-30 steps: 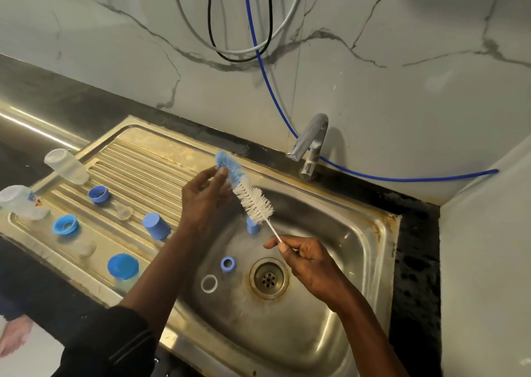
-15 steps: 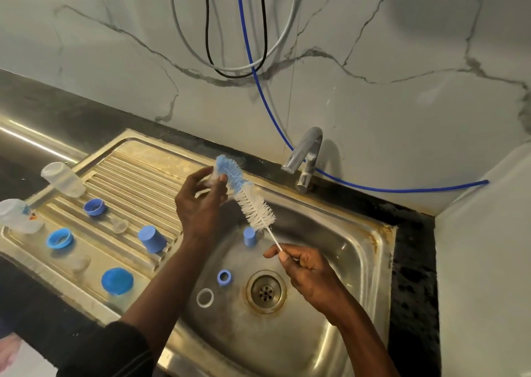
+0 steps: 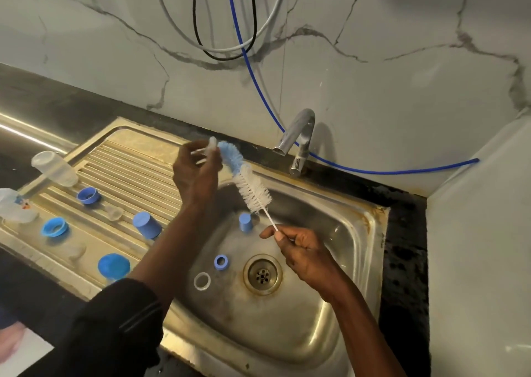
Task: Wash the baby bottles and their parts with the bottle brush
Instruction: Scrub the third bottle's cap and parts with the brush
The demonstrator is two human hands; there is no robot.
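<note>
Hands work over a steel sink (image 3: 370,233) set in a dark counter. We see the right hand (image 3: 304,250) above the middle of the basin, thumb and forefinger pinching the thin wire handle of the bottle brush (image 3: 250,184). The brush slants up toward the sink's back edge, white bristles low, blue tuft on top. The left hand (image 3: 195,172) is raised beside that tuft, its fingers curled round a small clear part (image 3: 212,143) (too blurred for us to name).

On the basin floor, left of the drain (image 3: 262,274), lie a blue ring (image 3: 221,261) and a white ring (image 3: 202,281). A small blue cap (image 3: 245,222) stands nearer the back wall.

On the ribbed draining board at the sink's left end we find:
- a clear bottle (image 3: 54,168) on its side toward the far left corner
- a dark blue collar (image 3: 88,195)
- a light blue collar (image 3: 54,227)
- a clear teat (image 3: 115,212)
- a large blue cap (image 3: 146,224)
- a blue lid (image 3: 113,266) near the front edge

A chrome tap (image 3: 298,135) stands at the back edge.
</note>
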